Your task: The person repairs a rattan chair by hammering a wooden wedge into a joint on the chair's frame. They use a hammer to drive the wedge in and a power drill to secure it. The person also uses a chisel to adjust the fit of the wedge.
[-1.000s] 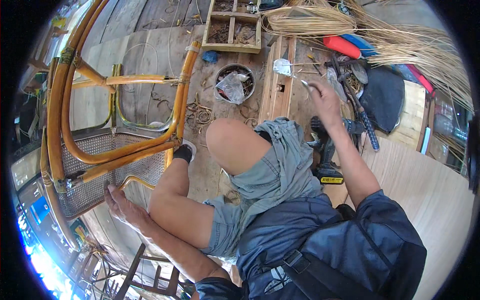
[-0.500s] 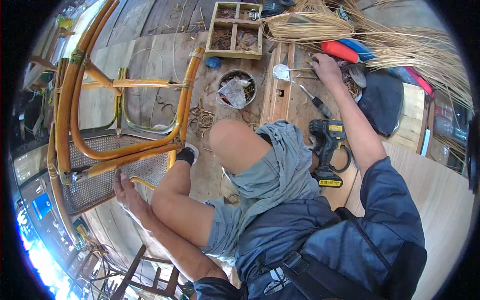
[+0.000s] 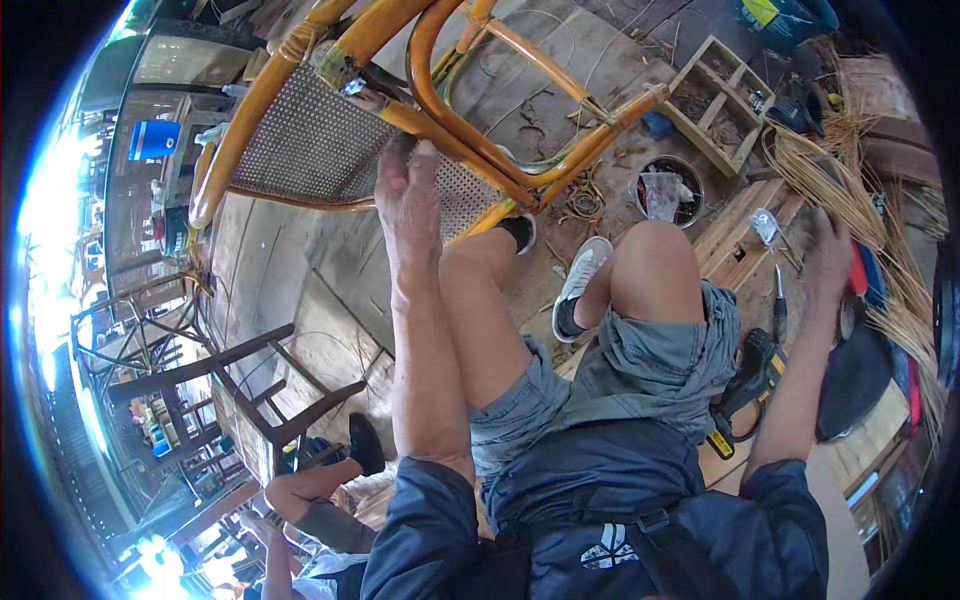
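A glossy rattan chair [image 3: 450,130] with a woven cane panel [image 3: 310,130] lies tipped over at the upper left. My left hand [image 3: 410,205] is beside its lower rail, fingers stretched out, fingertips at the rail near the cane panel. On the right, my right hand [image 3: 826,250] reaches down among thin sticks and small items, next to a red bottle [image 3: 858,268]. Its fingers are dim and partly hidden, so their grip is unclear. A small clear and silvery packet [image 3: 765,226] lies to its left, with a screwdriver-like tool [image 3: 779,310] below.
By my right knee lies a yellow-and-black cordless drill [image 3: 750,385]. A metal bowl [image 3: 697,200] of scraps and a wooden divided box [image 3: 715,150] stand ahead. Rattan strands [image 3: 835,190] are bundled on the right. Another person's leg [image 3: 315,490] and a dark chair frame [image 3: 285,425] are at lower left.
The view has swung left, so things sit farther right in it. My left hand remains by the chair's rail; my right hand remains among the sticks near the red bottle.
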### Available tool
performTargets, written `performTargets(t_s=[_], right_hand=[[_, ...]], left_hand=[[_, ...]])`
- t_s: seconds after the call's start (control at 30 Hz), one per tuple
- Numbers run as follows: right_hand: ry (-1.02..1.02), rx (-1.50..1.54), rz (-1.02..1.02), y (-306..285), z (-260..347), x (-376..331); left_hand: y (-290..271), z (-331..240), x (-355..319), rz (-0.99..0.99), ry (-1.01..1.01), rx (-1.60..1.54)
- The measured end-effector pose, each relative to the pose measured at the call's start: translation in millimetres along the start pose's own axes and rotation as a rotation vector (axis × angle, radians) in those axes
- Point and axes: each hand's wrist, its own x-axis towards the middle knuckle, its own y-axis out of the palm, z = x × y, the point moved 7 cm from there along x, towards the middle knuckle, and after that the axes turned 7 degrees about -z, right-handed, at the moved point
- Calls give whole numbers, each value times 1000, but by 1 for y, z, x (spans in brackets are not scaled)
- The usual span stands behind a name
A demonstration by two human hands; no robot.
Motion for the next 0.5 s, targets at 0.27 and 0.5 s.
performTargets(t_s=[0.27,0.5], right_hand=[[454,819,827,283,135,-202],[709,1046,903,340,163,-258]], left_hand=[[1,-19,-21,-253,127,-16],[30,-57,-28,-73,158,-130]])
